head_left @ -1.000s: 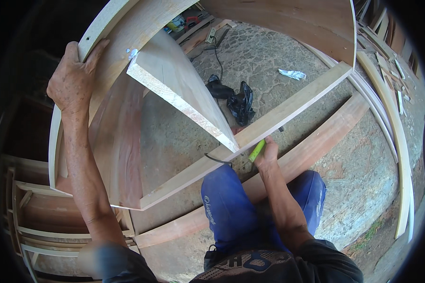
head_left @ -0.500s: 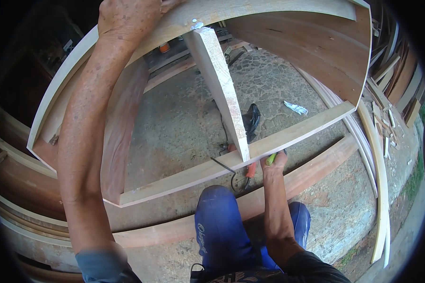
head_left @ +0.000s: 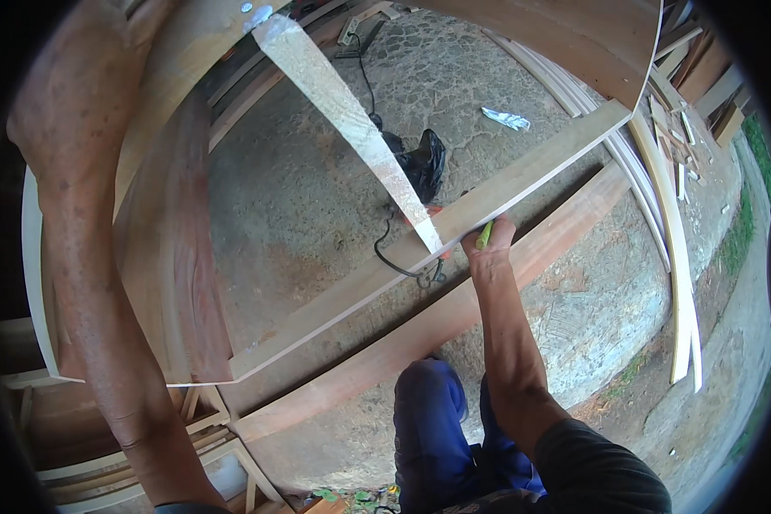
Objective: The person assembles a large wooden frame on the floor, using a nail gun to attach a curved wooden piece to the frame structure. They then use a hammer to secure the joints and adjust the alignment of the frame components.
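Observation:
A curved wooden frame stands before me, its upper board (head_left: 199, 56) at the top left and a straight lower rail (head_left: 540, 171) crossing the middle. A slanted wooden brace (head_left: 343, 111) runs between them, with white smears at its upper end. My left hand (head_left: 77, 94) is at the upper board; its fingers are mostly hidden or cut off, so its grip cannot be made out. Just under the lower rail, near the foot of the brace, my right hand (head_left: 493, 238) is closed round a yellow-green handle (head_left: 485, 235). The tool's working end is hidden.
A black plastic bag (head_left: 424, 163), a dark cord (head_left: 385, 253) and a white crumpled scrap (head_left: 505, 118) lie on the concrete floor. A curved plank (head_left: 360, 377) lies near my knees. Long strips (head_left: 681, 300) and wood offcuts (head_left: 681, 141) lie at the right.
The whole view has shifted and tilted, so the frame sits further left and higher. My left hand appears further left. My right hand still holds the yellow-green handle under the rail.

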The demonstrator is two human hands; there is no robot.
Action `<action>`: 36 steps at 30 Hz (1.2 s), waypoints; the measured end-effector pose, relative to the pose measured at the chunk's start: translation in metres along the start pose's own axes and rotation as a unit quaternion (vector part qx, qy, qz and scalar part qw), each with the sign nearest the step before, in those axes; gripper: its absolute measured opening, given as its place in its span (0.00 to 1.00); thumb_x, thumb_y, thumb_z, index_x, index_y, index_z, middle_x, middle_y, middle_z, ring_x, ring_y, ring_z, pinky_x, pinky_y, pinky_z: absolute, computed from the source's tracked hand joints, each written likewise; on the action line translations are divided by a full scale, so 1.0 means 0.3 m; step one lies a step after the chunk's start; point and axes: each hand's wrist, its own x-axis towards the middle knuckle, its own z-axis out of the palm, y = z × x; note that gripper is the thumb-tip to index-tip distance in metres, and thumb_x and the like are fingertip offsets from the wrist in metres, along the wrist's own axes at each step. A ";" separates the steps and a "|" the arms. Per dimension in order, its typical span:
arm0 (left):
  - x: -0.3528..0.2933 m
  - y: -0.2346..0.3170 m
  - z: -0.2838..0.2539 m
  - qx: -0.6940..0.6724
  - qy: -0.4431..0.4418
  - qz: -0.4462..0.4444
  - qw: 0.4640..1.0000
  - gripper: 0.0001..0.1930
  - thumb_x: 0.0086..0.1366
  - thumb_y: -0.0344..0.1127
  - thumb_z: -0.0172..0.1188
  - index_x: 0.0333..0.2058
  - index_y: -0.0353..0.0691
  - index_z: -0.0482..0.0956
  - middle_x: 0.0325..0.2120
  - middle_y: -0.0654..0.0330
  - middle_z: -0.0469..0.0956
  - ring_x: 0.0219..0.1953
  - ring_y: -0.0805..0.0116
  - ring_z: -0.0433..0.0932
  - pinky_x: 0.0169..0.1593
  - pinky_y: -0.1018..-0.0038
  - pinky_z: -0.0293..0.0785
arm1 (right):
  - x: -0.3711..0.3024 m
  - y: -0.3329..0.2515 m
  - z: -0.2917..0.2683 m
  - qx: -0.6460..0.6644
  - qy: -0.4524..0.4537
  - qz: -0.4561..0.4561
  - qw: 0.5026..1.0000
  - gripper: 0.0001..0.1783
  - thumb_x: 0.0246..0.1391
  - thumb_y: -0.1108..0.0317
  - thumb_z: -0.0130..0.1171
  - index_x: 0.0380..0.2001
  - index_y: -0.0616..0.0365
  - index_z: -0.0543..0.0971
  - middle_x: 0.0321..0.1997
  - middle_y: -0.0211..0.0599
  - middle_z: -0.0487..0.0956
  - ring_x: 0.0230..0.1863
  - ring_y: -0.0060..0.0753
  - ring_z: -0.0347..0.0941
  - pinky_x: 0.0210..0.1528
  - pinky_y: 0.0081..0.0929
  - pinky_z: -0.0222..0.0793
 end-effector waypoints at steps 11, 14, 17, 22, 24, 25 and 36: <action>0.016 0.018 -0.042 -0.111 -0.077 -0.035 0.990 0.18 0.55 0.39 0.73 0.41 0.39 0.80 0.38 0.57 0.85 0.32 0.59 0.84 0.34 0.67 0.82 | -0.082 -0.019 0.144 0.036 0.129 0.020 0.991 0.25 0.64 0.53 0.37 0.46 0.58 0.77 0.42 0.46 0.81 0.43 0.45 0.78 0.49 0.42 0.75; -0.026 0.045 -0.031 -0.126 -0.071 -0.003 0.989 0.17 0.56 0.39 0.73 0.40 0.36 0.81 0.36 0.58 0.85 0.32 0.60 0.84 0.33 0.68 0.82 | -0.054 0.004 0.083 0.047 0.139 0.032 0.989 0.24 0.64 0.53 0.38 0.45 0.58 0.78 0.40 0.42 0.82 0.41 0.42 0.79 0.47 0.39 0.76; -0.060 0.022 -0.061 -0.100 -0.057 0.007 0.993 0.17 0.56 0.37 0.75 0.37 0.32 0.81 0.33 0.57 0.85 0.31 0.63 0.84 0.33 0.70 0.81 | -0.030 0.044 0.057 0.062 0.145 0.039 0.987 0.24 0.65 0.52 0.38 0.45 0.58 0.78 0.39 0.41 0.82 0.39 0.40 0.79 0.45 0.38 0.76; -0.087 -0.002 -0.026 -0.123 -0.090 -0.006 0.988 0.17 0.60 0.36 0.71 0.40 0.29 0.78 0.35 0.51 0.83 0.34 0.59 0.84 0.35 0.69 0.82 | -0.059 0.007 0.125 0.055 0.211 0.020 0.976 0.25 0.65 0.52 0.40 0.46 0.60 0.78 0.38 0.42 0.82 0.38 0.39 0.79 0.44 0.37 0.75; -0.094 -0.018 -0.018 -0.140 -0.084 0.004 0.987 0.17 0.62 0.36 0.69 0.41 0.29 0.77 0.36 0.51 0.83 0.36 0.57 0.84 0.35 0.69 0.82 | -0.045 0.008 0.116 0.059 0.206 0.016 0.977 0.25 0.64 0.52 0.40 0.46 0.60 0.78 0.37 0.42 0.82 0.37 0.40 0.79 0.43 0.36 0.76; -0.111 -0.038 -0.015 -0.169 -0.112 0.004 0.979 0.23 0.66 0.42 0.65 0.47 0.28 0.73 0.42 0.46 0.80 0.40 0.53 0.83 0.39 0.65 0.82 | -0.036 0.008 0.101 0.061 0.204 0.013 0.977 0.24 0.64 0.52 0.40 0.45 0.60 0.78 0.37 0.42 0.82 0.37 0.40 0.79 0.42 0.36 0.76; -0.132 -0.160 -0.025 -0.277 -0.023 0.330 0.902 0.36 0.65 0.41 0.62 0.65 0.31 0.59 0.66 0.42 0.59 0.74 0.44 0.40 0.69 0.32 0.38 | -0.019 0.062 0.065 0.062 0.240 0.011 0.969 0.25 0.65 0.49 0.43 0.46 0.60 0.78 0.38 0.39 0.79 0.37 0.33 0.76 0.41 0.37 0.72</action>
